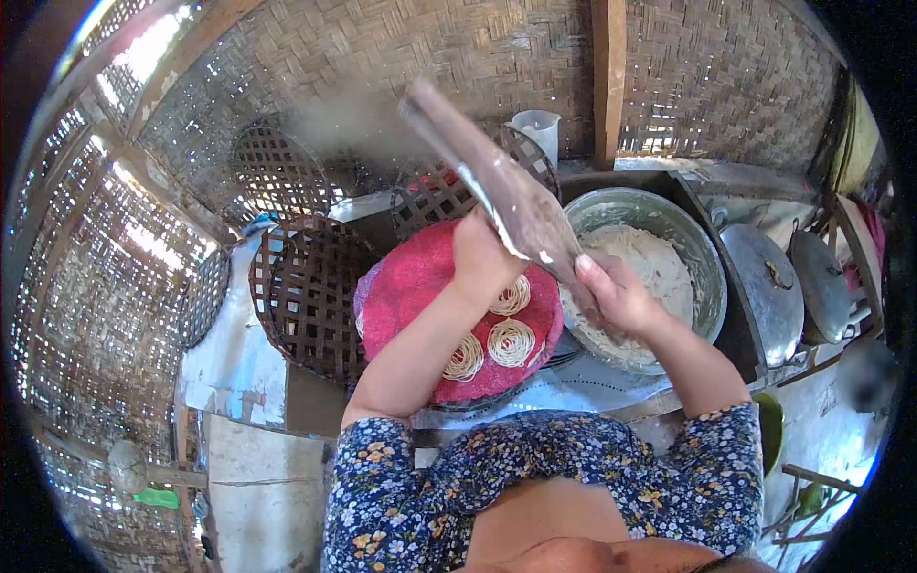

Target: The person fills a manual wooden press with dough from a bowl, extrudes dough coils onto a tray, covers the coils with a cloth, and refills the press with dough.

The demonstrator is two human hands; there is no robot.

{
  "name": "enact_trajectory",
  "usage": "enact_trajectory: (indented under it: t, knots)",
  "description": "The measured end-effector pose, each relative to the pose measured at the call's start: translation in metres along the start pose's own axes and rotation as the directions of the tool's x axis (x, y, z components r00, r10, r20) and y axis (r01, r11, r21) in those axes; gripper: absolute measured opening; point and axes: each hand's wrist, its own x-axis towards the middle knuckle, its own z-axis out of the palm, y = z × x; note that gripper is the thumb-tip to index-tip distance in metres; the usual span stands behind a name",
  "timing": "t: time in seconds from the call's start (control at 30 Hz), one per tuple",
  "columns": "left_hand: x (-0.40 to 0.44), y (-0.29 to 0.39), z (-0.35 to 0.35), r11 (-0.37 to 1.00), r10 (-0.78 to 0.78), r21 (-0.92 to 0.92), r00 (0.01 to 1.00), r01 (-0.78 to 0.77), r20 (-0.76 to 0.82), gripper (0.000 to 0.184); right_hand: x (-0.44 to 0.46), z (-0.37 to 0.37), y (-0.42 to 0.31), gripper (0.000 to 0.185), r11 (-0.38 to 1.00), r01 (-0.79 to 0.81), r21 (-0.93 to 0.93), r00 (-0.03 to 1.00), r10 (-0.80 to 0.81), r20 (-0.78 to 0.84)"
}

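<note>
A long wooden dough press (521,196), wide in the middle and smeared with white dough, slants up to the left between my hands. My right hand (619,294) is closed around its lower end, above the basin. Against its left side my left hand (485,256) is closed, its fingers partly hidden by the wood. Below lies a round red cloth-like mat (406,272) bearing three pale coils of dough strands (511,342). To the right, a large metal basin (709,272) contains a mass of pale dough (659,267).
Dark woven baskets stand left of the mat, one of them (310,291) close beside it. A translucent plastic jug (538,134) is at the back. Right of the basin are metal lids (761,286). A woven bamboo wall (353,57) rises behind, with a wooden post (608,86).
</note>
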Motion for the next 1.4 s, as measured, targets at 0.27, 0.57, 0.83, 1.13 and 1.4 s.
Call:
enact_trajectory:
  t: [0.27, 0.57, 0.83, 1.13, 1.4]
  knots:
    - [0.016, 0.051, 0.000, 0.616, 0.520, 0.499, 0.790, -0.610, 0.325, 0.015, 0.024, -0.026, -0.115, 0.048, 0.366, 0.433, -0.824, 0.470, -0.871, -0.141]
    - [-0.023, 0.070, -0.035, 0.886, 0.029, 0.227, 0.536, -0.405, 0.844, 0.021, -0.046, -0.013, -0.113, 0.046, 0.519, 0.711, -0.474, 0.683, -0.668, 0.294]
    - [-0.037, 0.048, -0.048, 0.852, 0.298, 0.172, 0.728, -0.494, 0.617, 0.018, -0.081, -0.080, -0.114, 0.054, 0.944, 0.280, -0.174, 0.930, -0.311, -0.196]
    - [-0.034, -0.008, 0.000, 0.750, 0.217, -0.574, 0.697, 0.329, 0.684, 0.030, -0.116, -0.118, -0.051, 0.039, 0.699, 0.693, -0.177, 0.222, -0.440, -0.870]
    - [-0.025, 0.037, 0.029, 0.167, 0.325, -0.986, 0.945, -0.013, 0.042, 0.034, -0.084, -0.046, 0.016, 0.034, 0.629, 0.614, 0.477, 0.652, -0.063, -0.755]
